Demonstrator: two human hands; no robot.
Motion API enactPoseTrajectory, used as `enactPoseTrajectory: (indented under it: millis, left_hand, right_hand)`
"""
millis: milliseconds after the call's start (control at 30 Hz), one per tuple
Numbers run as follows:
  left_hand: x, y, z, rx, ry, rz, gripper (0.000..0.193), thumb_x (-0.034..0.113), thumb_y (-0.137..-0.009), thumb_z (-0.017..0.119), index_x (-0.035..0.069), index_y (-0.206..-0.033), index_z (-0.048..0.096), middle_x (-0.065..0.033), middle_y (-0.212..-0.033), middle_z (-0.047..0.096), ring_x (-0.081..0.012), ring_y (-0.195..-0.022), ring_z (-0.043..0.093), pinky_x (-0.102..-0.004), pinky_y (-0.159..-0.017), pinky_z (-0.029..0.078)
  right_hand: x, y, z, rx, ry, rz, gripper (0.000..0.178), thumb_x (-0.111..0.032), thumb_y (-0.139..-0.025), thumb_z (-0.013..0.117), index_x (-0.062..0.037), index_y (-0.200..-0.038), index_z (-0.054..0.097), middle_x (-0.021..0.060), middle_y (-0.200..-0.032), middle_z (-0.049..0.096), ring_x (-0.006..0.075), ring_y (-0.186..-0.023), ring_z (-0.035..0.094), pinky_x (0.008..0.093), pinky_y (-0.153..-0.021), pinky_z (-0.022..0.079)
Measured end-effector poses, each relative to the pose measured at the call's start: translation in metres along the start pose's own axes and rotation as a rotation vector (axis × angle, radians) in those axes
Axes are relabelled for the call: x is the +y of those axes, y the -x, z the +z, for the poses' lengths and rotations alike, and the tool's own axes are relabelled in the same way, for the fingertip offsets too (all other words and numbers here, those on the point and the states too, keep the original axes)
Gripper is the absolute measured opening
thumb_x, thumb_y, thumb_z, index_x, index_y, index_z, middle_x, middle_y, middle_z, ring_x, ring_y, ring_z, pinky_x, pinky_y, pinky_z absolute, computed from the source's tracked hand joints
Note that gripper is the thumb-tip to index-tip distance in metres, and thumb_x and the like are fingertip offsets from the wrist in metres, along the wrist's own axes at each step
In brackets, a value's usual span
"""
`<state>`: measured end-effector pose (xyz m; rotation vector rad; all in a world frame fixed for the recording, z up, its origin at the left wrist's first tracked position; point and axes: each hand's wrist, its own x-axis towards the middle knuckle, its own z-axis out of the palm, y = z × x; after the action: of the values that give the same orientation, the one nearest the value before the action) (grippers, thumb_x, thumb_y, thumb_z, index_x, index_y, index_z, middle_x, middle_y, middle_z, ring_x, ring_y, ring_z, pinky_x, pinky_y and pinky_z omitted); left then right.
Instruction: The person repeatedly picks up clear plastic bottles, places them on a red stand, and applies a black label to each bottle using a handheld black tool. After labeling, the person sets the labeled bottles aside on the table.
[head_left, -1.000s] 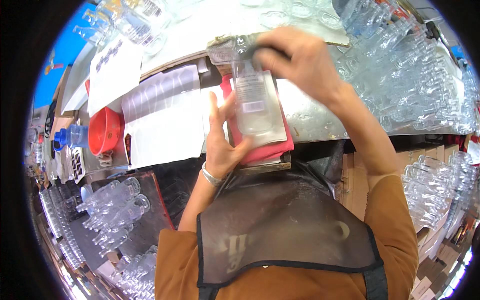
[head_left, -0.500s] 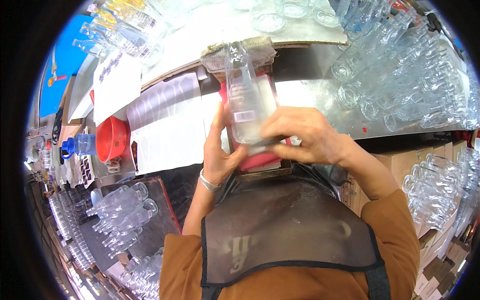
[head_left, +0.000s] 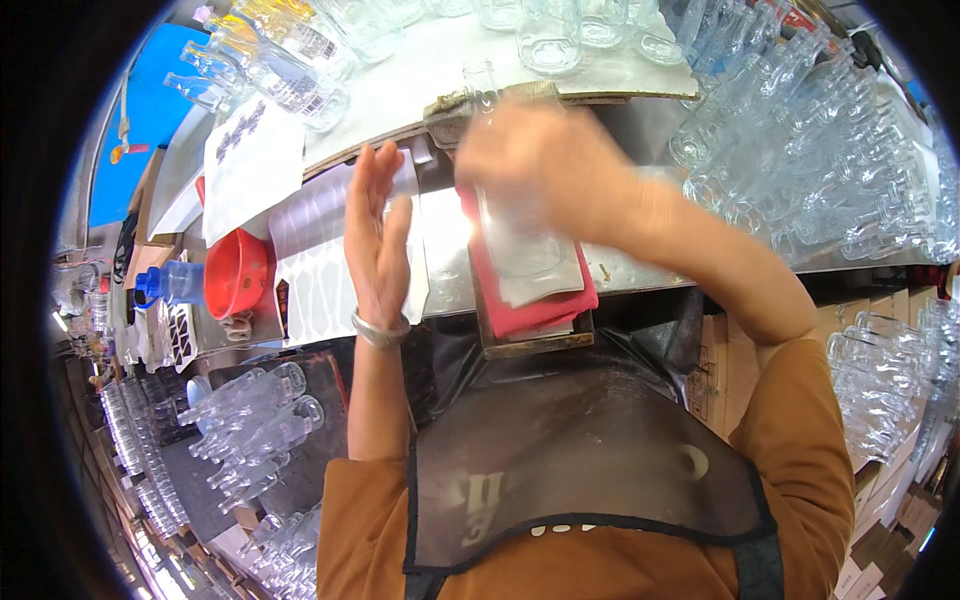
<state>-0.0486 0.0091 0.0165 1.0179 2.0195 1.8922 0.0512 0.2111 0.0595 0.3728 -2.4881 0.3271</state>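
Bright light floods the work area, washing the pale upper part of the tabletop [head_left: 420, 75] nearly to white. A strong patch of glare sits left of the pink cloth [head_left: 562, 307], and glints scatter over the clear bottles [head_left: 800, 165] at right. Motion blur smears the right hand [head_left: 545, 165]; the left hand [head_left: 379, 265] is crisper. Below the tabletop it is darker. Straight edges curve, detail softens outward, and black surrounds the round view.

The bare right hand [head_left: 545, 165] is a blur and hides the middle of the clear glass bottle [head_left: 522, 245]; its grip cannot be seen. The top edge cuts off clear glass bottles in a row [head_left: 549, 45].
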Motion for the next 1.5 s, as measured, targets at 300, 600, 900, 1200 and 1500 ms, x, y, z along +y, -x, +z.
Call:
enactPoseTrajectory:
  millis: [300, 600, 900, 1200, 1500]
  left_hand:
    - [0.003, -0.111, 0.051, -0.205, -0.647, 0.023, 0.066, 0.037, -0.094, 0.066, -0.001, -0.143, 0.047, -0.0213, -0.108, 0.071, -0.0256, -0.095, 0.070, -0.0333, -0.084, 0.053]
    - [0.073, -0.049, 0.044, 0.008, 0.156, 0.058, 0.052, 0.009, -0.097, 0.062, -0.008, -0.143, 0.042, -0.0123, -0.110, 0.066, -0.0201, -0.096, 0.070, -0.0307, -0.086, 0.055]
    - [0.078, -0.201, -0.030, 0.248, -0.261, 0.507, 0.046, 0.021, -0.100, 0.062, -0.003, -0.137, 0.050, -0.0115, -0.101, 0.073, -0.0121, -0.088, 0.066, -0.0236, -0.078, 0.050]
    - [0.014, -0.253, -0.066, 0.355, -0.385, 0.468, 0.046, 0.026, -0.096, 0.067, 0.001, -0.132, 0.055, -0.0030, -0.090, 0.076, -0.0047, -0.071, 0.061, -0.0216, -0.064, 0.047]
    - [0.062, -0.189, -0.021, 0.442, -0.451, 0.678, 0.069, 0.023, -0.087, 0.075, -0.004, -0.142, 0.045, -0.0207, -0.136, 0.058, -0.0287, -0.127, 0.055, -0.0381, -0.106, 0.043]
  right_hand:
    - [0.010, 0.044, -0.007, 0.178, -0.412, 0.121, 0.024, -0.001, -0.071, 0.073, -0.0058, -0.094, 0.067, 0.0082, -0.095, 0.067, 0.0281, -0.095, 0.063, 0.0383, -0.081, 0.053]
    - [-0.027, 0.092, -0.067, -0.128, -0.988, 0.879, 0.025, -0.010, -0.096, 0.060, -0.0036, -0.119, 0.064, 0.0047, -0.099, 0.068, 0.0127, -0.090, 0.063, 0.0285, -0.083, 0.051]
    - [0.036, 0.046, -0.102, 0.282, -1.170, 0.783, 0.030, -0.029, -0.102, 0.053, -0.0023, -0.097, 0.067, 0.0009, -0.076, 0.061, 0.0043, -0.065, 0.052, 0.0194, -0.060, 0.040]
    - [0.085, -0.068, -0.100, 0.493, -0.096, 0.457, 0.034, -0.027, -0.097, 0.062, -0.0004, -0.118, 0.065, 0.0081, -0.102, 0.071, 0.0084, -0.071, 0.057, 0.0225, -0.062, 0.045]
    - [0.108, -0.093, -0.092, 0.328, 0.026, 0.358, 0.032, -0.025, -0.087, 0.068, 0.0018, -0.105, 0.066, 0.0208, -0.075, 0.067, 0.0346, -0.070, 0.067, 0.0406, -0.065, 0.051]
